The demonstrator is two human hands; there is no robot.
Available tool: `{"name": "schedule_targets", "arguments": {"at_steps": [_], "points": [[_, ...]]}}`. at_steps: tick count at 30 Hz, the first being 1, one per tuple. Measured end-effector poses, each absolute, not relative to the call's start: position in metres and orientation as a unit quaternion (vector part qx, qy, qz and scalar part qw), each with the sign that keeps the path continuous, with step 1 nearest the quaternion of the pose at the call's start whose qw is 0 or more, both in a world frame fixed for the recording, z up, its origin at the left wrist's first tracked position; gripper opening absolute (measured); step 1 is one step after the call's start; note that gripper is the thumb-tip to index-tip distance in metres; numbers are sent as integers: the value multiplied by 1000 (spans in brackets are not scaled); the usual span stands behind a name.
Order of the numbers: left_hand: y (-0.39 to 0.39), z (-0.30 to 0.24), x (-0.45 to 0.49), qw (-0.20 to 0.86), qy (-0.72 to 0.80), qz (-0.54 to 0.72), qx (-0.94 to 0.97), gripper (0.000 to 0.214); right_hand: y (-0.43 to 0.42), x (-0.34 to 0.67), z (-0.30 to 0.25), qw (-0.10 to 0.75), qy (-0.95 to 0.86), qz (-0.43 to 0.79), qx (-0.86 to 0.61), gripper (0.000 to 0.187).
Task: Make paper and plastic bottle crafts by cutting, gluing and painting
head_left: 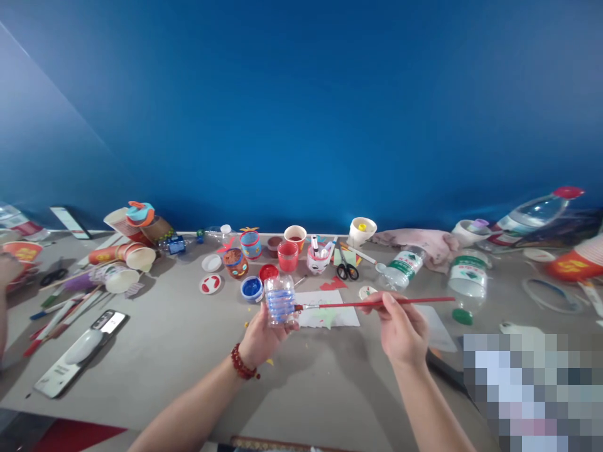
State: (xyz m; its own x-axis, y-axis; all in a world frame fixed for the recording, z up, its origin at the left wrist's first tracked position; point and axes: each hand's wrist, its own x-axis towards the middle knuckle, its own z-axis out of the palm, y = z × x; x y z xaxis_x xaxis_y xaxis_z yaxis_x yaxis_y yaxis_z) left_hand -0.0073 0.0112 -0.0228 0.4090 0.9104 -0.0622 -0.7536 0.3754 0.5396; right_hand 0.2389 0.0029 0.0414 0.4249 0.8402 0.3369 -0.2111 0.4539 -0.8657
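My left hand [262, 336], with a red bead bracelet at its wrist, is closed around a cut clear plastic bottle piece [281, 300] marked with blue paint bands. Pinched in my right hand [403, 326] is a red paintbrush [348, 305]. Its bristle tip points left and meets the bottle piece's right side. Just behind the bottle piece stand an open pot of blue paint [252, 288] and a pot of red paint [268, 272]. A paint-marked white paper [330, 311] lies under the brush.
Decorated cups [235, 263], black-handled scissors [347, 270] and a red cup [287, 256] line the back by the blue wall. Cut bottles [404, 267] lie to the right; a phone [81, 353] and several markers [61, 320] are left. Another person's hand [5, 270] shows at the left edge.
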Motion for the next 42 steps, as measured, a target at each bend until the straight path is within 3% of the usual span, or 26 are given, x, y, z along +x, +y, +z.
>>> {"name": "schedule_targets", "arguments": {"at_steps": [21, 27, 42], "points": [[10, -26, -6, 799, 168, 525, 239, 39, 5, 225, 50, 763, -401, 352, -365, 16], [12, -27, -7, 801, 174, 518, 245, 48, 8, 238, 43, 771, -382, 335, -384, 16], [12, -21, -7, 814, 166, 507, 229, 47, 7, 238, 44, 773, -368, 360, -371, 14]]}}
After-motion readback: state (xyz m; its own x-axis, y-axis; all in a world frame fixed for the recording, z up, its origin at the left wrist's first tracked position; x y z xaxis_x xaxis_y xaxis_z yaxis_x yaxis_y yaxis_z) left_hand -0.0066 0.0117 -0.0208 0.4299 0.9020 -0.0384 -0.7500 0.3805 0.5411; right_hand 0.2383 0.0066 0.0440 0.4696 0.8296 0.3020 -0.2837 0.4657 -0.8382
